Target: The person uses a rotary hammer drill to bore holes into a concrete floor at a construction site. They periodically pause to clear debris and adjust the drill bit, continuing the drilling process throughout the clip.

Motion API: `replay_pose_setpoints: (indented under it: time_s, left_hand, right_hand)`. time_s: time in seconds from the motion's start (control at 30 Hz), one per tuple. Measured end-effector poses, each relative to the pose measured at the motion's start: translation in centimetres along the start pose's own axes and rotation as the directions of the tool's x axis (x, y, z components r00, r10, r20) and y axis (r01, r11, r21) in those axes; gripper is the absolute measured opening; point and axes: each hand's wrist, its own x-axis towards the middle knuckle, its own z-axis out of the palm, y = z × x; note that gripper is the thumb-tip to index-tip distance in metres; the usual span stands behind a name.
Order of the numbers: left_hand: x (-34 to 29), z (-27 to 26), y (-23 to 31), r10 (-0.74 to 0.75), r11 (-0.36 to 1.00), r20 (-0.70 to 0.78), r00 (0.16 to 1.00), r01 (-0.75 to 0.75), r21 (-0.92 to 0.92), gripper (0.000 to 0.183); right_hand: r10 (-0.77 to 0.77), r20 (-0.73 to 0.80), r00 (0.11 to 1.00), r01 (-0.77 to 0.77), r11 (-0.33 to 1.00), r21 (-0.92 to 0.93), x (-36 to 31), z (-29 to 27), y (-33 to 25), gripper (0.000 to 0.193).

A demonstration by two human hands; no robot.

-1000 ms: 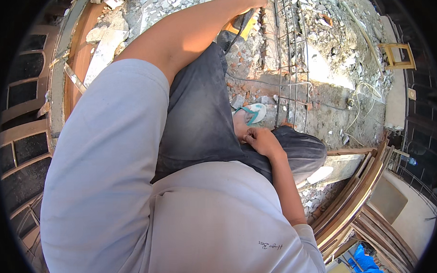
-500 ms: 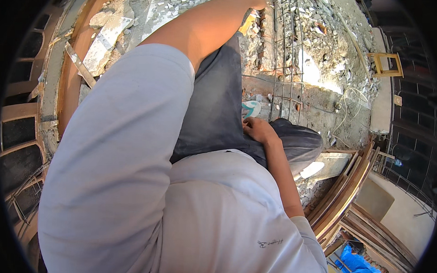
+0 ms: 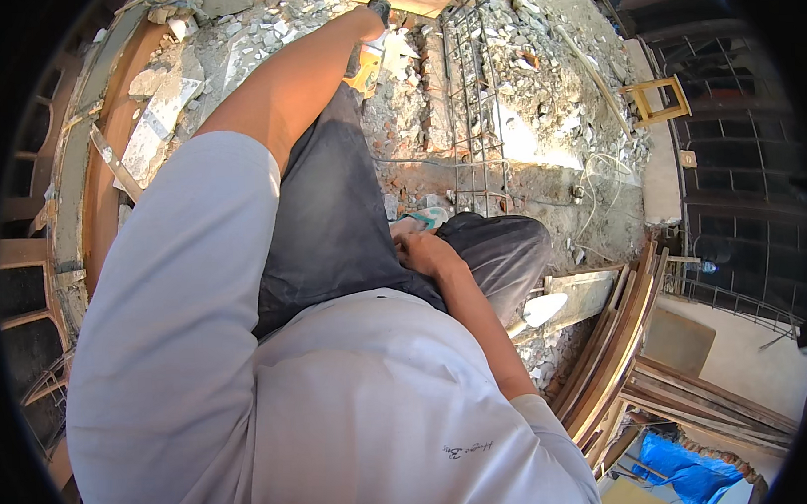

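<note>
My left arm stretches up and away, and my left hand is closed round a dark handle. Just below that hand is a yellow-orange part, which looks like one tool with the handle; its kind I cannot make out. My right hand is low between my bent legs, its fingers curled and partly hidden. Whether they hold something small cannot be seen. Right beyond those fingers is a foot in a white and teal flip-flop. My dark trousers fill the space between the arms.
A steel rebar cage lies along broken ground and rubble. Stacked boards stand at the right, near a blue tarp. A small wooden frame leans farther off. A white leaf-shaped thing lies beside my right knee.
The whole view has shifted, so the surroundings appear farther left. My left hand and the yellow-orange part have moved left and nearer to me. My right hand stays beside the flip-flop.
</note>
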Motion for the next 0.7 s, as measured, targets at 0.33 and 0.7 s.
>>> replay_pose_setpoints:
  time_s: [0.33,0.7]
  left_hand:
    - [-4.0,-0.2,-1.9,0.061,0.997,0.088,0.994,-0.056,-0.051,0.023]
    - [-4.9,-0.2,0.0,0.024,0.997,-0.046,0.999,-0.027,-0.069,0.031]
  right_hand:
    - [0.039,0.087,0.995,-0.031,0.996,-0.089,0.8,0.4,0.9,0.043]
    - [0.104,0.097,0.99,-0.11,0.992,0.055,3.9,1.8,4.1,0.056]
